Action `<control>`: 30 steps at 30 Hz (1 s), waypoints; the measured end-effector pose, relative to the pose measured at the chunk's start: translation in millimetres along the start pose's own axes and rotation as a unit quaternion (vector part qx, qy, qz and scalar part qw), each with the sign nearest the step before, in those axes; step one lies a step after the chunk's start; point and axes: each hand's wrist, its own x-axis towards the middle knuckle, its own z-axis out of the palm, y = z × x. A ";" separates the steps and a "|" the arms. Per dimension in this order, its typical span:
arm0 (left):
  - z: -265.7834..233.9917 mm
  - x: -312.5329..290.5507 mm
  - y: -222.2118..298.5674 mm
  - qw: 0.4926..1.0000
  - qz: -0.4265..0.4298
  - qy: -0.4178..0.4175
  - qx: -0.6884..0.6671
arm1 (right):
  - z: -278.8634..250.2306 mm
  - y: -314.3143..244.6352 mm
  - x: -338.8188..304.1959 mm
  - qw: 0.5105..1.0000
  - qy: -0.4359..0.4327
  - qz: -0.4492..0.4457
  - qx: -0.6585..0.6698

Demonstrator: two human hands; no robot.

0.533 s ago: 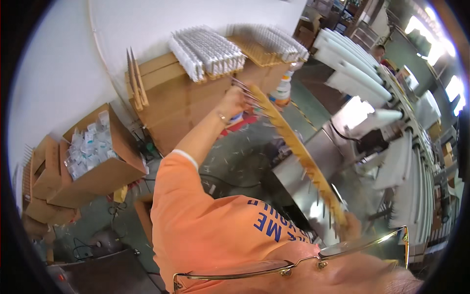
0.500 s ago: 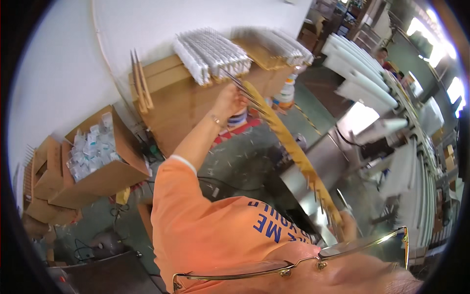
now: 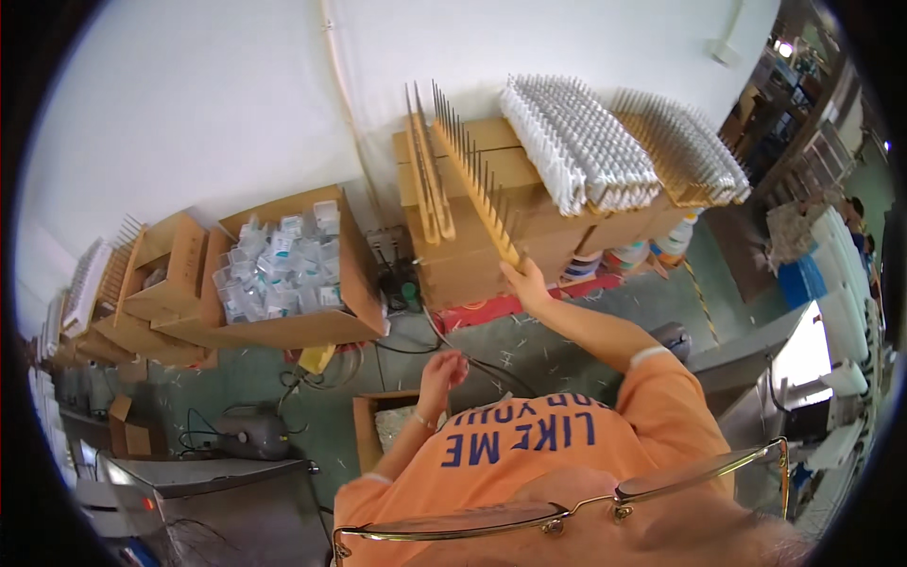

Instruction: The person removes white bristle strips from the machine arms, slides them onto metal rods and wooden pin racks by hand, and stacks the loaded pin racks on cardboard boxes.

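My right hand [image 3: 527, 283] grips the lower end of a long wooden rack of metal pins [image 3: 477, 194]. The rack tilts up against a stack of cardboard boxes [image 3: 472, 269] by the white wall. A second empty pin rack [image 3: 427, 184] leans just left of it. My left hand [image 3: 442, 370] hovers lower, in front of my orange shirt, with its fingers loosely curled and nothing in them. It touches neither rack.
Two racks loaded with white tubes [image 3: 581, 142] [image 3: 690, 151] lie on top of the boxes. An open carton of clear plastic bottles [image 3: 279, 265] stands at the left. A small open box [image 3: 392, 425] and cables lie on the floor. Metal machines [image 3: 803, 359] stand at the right.
The view has swung toward the wall. The long pin rack, earlier carried slanting across in front of me, now leans on the boxes. One hand has come off it.
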 end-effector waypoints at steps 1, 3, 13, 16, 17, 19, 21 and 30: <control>-13.6 -11.5 -5.1 0.999 -0.010 0.036 0.004 | 20.4 24.3 35.0 0.999 -0.005 0.015 -0.028; -32.3 -30.6 -12.5 0.996 -0.005 0.088 -0.013 | 57.9 32.0 73.7 0.999 -0.020 0.018 -0.038; -33.8 1.7 -19.5 0.975 -0.036 0.205 -0.072 | 106.0 30.5 120.9 0.975 -0.173 0.028 0.139; -13.2 31.6 -15.3 0.978 -0.071 0.183 -0.071 | 64.2 47.0 129.3 0.958 -0.142 0.114 0.220; -9.3 42.6 -13.5 0.979 -0.084 0.176 -0.061 | 43.7 53.7 135.6 0.948 -0.061 0.129 0.284; -1.2 63.8 -11.4 0.982 -0.096 0.157 -0.043 | -12.6 69.2 147.7 0.903 0.081 0.147 0.395; 8.9 80.9 -7.3 0.982 -0.106 0.149 -0.039 | -61.1 67.5 157.1 0.818 0.229 0.145 0.508; 48.8 120.1 5.5 0.985 -0.141 0.093 0.026 | -80.9 60.6 164.8 0.798 0.149 0.162 0.561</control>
